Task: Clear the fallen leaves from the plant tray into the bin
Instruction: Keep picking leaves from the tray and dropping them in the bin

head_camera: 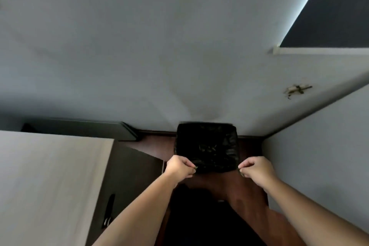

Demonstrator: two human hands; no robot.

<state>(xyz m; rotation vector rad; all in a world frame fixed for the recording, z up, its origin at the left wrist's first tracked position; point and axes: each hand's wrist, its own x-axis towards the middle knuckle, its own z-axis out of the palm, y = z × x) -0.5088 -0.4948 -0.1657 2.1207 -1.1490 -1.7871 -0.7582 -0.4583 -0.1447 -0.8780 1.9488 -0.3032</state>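
Fists, your left hand [178, 166] and right hand [256, 168], hover over the near rim of the black-lined bin [206, 147], each pinching small greenish bits.

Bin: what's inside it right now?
The bin holds a crumpled black liner with dark leaf-like bits near the middle. Its bottom is too dark to see. Both hands, left and right, pinch small bits above its near edge.

Bin [206, 146] stands against the wall [139, 56], right of cabinet [50, 175].
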